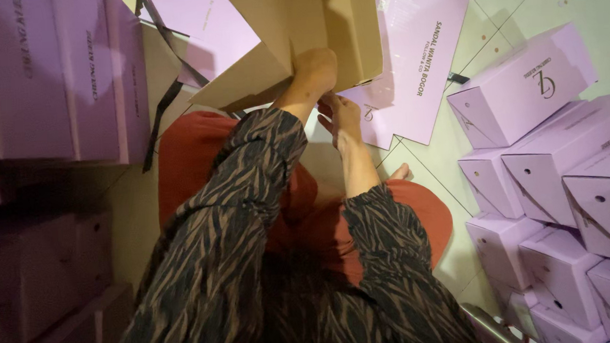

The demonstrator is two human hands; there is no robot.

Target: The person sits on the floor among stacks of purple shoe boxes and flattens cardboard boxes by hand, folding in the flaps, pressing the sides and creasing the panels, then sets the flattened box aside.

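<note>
I sit on a tiled floor in red trousers and dark patterned sleeves. My left hand (315,69) grips the lower flap of a half-folded cardboard box (291,33), brown inside and lilac outside, which I hold up in front of me. My right hand (341,114) is just below it, fingers pinching the box's lower edge beside the left hand. Under the box a flat lilac box blank (420,54) lies on the floor.
Several folded lilac boxes (523,87) are piled at the right. Stacks of flat lilac blanks (56,73) stand at the left, darker ones below them. A black strap (165,99) hangs by the stack. My bare foot (400,172) shows near the tiles.
</note>
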